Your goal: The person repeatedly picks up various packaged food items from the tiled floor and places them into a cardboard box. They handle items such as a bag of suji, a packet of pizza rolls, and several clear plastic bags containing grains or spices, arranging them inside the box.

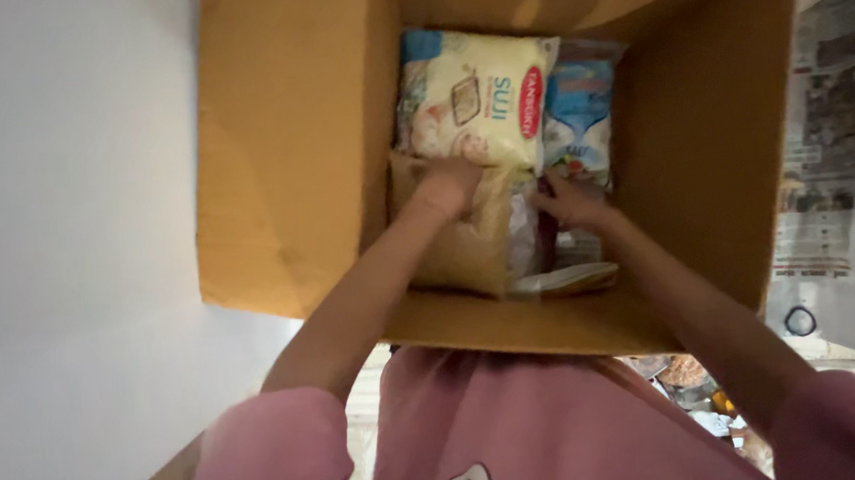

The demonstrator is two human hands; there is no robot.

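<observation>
Both your arms reach forward and down, bare from the pink sleeves at your shoulders to the wrists. Your left arm [362,305] runs straight and angles inward, the wrist bent so the left hand [449,183] curls downward, knuckles toward you, fingers folded under and out of sight. Your right arm [693,312] comes in from the lower right, forearm angled toward the middle. Your right hand [570,200] lies lower and flatter, back of the hand up, fingers stretched forward and slightly spread, tips blurred. The two hands sit near each other, not touching, the left a little further forward than the right
</observation>
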